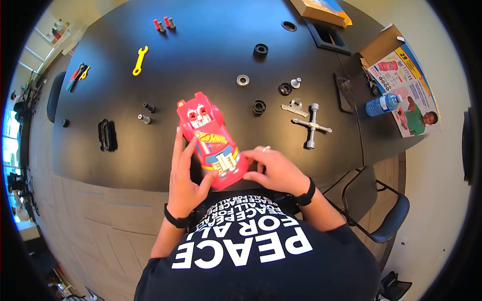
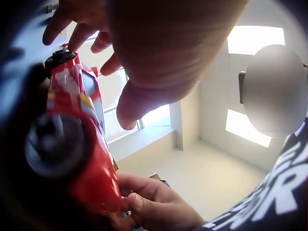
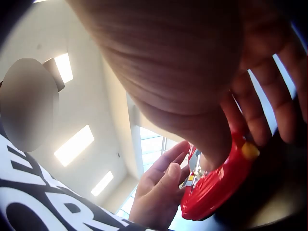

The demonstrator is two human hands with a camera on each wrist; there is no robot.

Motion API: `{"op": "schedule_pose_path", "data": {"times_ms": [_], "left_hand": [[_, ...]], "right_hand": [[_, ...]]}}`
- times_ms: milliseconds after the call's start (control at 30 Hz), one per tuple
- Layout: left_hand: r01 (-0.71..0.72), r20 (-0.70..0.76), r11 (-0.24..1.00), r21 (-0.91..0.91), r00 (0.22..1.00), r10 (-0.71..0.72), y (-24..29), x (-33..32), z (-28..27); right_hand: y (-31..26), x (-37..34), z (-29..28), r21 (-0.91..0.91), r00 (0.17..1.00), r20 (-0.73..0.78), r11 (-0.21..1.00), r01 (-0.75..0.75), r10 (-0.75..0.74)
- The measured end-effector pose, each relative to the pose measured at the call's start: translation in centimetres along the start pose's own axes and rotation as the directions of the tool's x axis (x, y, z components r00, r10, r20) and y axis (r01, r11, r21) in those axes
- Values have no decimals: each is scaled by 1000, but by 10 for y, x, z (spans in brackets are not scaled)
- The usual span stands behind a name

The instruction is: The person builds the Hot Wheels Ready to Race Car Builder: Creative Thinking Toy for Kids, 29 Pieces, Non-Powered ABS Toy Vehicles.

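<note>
At table, red toy car between spread left hand and loose right hand, touching both

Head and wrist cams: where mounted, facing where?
Head: on head, facing down at table, toy car; left hand, right hand, shirt.
Left wrist: under wrist, facing left hand, toy car, ceiling; also right hand, shirt.
Right wrist: under wrist, facing right hand, toy car, ceiling; also left hand, shirt.
Wrists share toy car, ceiling.
</note>
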State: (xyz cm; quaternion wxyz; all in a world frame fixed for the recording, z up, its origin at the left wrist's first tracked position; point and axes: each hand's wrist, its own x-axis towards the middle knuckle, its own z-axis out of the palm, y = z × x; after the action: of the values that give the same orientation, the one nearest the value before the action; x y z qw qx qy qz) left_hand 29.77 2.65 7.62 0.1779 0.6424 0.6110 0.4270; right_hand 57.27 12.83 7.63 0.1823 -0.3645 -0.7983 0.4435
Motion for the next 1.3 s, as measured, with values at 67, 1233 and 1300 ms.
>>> {"op": "schedule_pose_path", "data": {"times_ms": [67,1233,1300], "left_hand": [[40,50,997,70,998,-44,6,-7,2],[-156,11,975,-159,987,160,-31,-7,-15],[-204,5,964,-171,978,208,-35,-2,-13]], "right_hand": [[1,3,2,3,976,191,994,111,-109],[17,37,-25,810,986,-143,562,169,-91],[6,36,-23,808,982,-116,561,180,-148]]}}
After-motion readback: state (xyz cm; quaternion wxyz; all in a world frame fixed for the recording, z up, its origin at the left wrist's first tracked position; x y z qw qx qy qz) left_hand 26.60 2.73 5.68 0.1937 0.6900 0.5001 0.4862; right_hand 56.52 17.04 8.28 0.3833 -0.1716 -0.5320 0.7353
